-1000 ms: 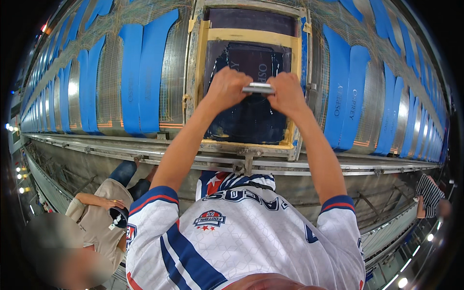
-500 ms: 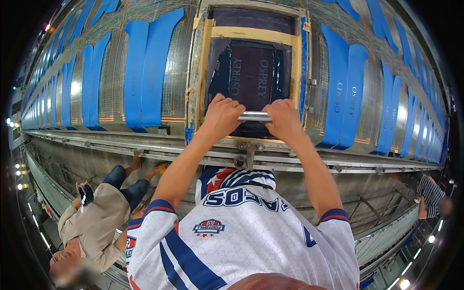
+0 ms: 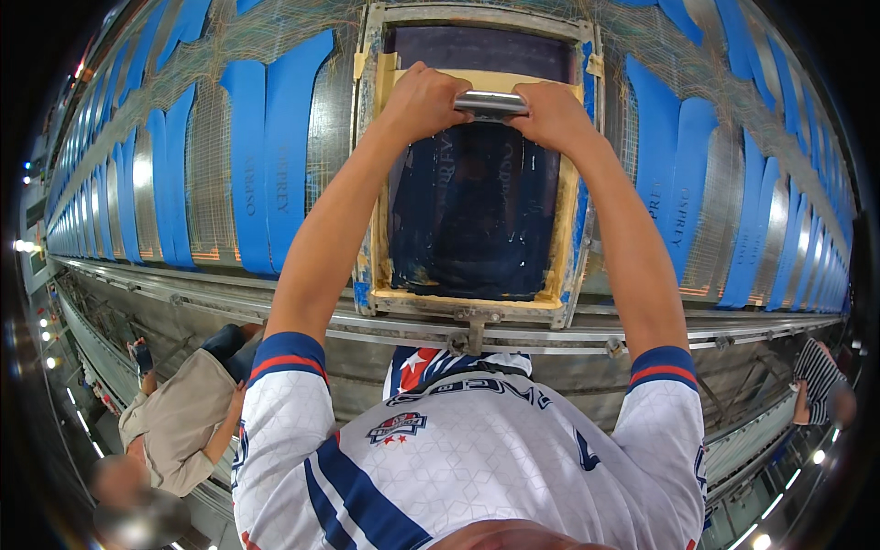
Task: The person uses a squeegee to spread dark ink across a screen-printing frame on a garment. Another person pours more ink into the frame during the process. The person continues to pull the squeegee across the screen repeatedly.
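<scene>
Both hands grip a silver metal squeegee handle (image 3: 490, 103) at the far end of a wooden-framed printing screen (image 3: 564, 229): left hand (image 3: 423, 99) wrapped shut on its left end, right hand (image 3: 548, 115) wrapped shut on its right end, arms stretched out. The handle lies crosswise, near the screen's top edge. Screen mesh is coated dark navy ink, with faint mirrored lettering showing through (too dim to tell more); yellowish tape lines the frame's inside edges, blue stains at the corners. Screen sits on a long metal print table (image 3: 183, 275). Bright blue fabric strips (image 3: 284, 156) with small white lettering lie side by side both sides of the screen. A person in beige (image 3: 179, 422) crouches lower left.
</scene>
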{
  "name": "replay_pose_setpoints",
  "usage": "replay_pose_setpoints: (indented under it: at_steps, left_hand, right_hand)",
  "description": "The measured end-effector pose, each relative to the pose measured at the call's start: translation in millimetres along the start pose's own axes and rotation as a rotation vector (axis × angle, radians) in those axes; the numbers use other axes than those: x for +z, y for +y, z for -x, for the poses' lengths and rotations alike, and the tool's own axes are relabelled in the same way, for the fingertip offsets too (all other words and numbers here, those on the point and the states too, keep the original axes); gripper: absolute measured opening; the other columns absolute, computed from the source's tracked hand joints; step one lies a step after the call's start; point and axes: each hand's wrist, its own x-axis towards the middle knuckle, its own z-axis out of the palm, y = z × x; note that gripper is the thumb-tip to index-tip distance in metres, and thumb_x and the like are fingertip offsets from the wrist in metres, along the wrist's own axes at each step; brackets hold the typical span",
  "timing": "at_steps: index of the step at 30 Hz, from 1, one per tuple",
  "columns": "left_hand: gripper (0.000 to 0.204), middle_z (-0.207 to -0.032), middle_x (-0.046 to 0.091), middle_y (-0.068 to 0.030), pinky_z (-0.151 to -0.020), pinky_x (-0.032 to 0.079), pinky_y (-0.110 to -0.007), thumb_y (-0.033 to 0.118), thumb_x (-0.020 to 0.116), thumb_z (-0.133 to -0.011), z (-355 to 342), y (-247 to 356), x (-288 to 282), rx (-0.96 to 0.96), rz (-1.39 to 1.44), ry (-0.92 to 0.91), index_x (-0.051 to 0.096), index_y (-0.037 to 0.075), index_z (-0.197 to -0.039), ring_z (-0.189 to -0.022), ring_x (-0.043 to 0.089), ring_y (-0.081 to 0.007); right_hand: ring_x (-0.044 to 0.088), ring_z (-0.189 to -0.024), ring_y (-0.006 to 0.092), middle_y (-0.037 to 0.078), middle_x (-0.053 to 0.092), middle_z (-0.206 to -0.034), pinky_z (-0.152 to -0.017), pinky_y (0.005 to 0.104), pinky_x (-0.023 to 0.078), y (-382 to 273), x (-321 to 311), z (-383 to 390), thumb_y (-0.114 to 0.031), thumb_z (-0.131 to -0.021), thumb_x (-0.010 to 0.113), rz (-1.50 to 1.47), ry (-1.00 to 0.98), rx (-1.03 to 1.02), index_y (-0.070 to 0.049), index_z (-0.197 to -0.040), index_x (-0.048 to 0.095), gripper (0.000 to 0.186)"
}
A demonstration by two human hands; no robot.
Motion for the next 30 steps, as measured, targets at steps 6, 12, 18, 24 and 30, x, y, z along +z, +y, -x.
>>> replay_pose_setpoints:
  at_steps: [6,12,18,24,30]
  left_hand:
    - [0.018,-0.073,0.069,-0.0073,-0.078,0.044,-0.041,0.025,0.082,-0.075,27.7,11.3,15.1,0.002,0.016,0.063,0.070,0.013,-0.082,-0.075,0.066,-0.0305]
    - [0.018,-0.075,0.067,-0.0056,-0.075,0.042,-0.040,0.014,0.081,-0.070,131.9,81.9,26.2,0.042,0.085,0.079,0.068,0.010,-0.081,-0.074,0.064,-0.0276]
    - [0.020,-0.081,0.069,-0.0046,-0.076,0.042,-0.037,0.007,0.079,-0.065,196.2,123.9,36.6,0.029,0.059,0.125,0.066,0.010,-0.081,-0.076,0.065,-0.0231]
    - [0.021,-0.077,0.068,-0.0049,-0.078,0.042,-0.039,0.019,0.082,-0.068,170.9,106.8,27.9,0.023,0.022,-0.016,0.065,0.012,-0.079,-0.076,0.066,-0.0250]
    - [0.021,-0.078,0.070,-0.0044,-0.078,0.042,-0.040,0.027,0.084,-0.073,59.8,38.8,11.6,0.032,-0.065,0.017,0.069,0.014,-0.080,-0.076,0.066,-0.0266]
  right_hand:
    - [0.066,-0.083,0.0379,0.019,0.068,-0.080,-0.081,0.0465,0.049,-8.2,18.6,25.8,-0.020,-0.078,0.076,0.039,0.069,-0.027,-0.007,-0.090,0.070,0.019]
    - [0.061,-0.090,0.0315,0.011,0.063,-0.084,-0.088,0.0442,0.044,-71.1,52.0,136.3,-0.014,-0.073,0.075,0.090,0.025,-0.043,-0.010,-0.092,0.066,0.021]
    - [0.062,-0.096,0.0242,0.006,0.067,-0.088,-0.097,0.0390,0.041,-99.4,80.0,198.6,-0.012,-0.068,0.080,0.022,0.155,-0.095,-0.009,-0.093,0.064,0.030]
    - [0.064,-0.092,0.0269,0.009,0.068,-0.087,-0.091,0.0420,0.045,-89.0,63.9,178.8,-0.020,-0.076,0.078,0.040,-0.079,-0.035,-0.010,-0.094,0.066,0.024]
    - [0.065,-0.085,0.0385,0.017,0.069,-0.084,-0.077,0.0488,0.051,-33.9,20.1,68.4,-0.026,-0.081,0.075,0.120,0.041,-0.029,-0.009,-0.092,0.068,0.022]
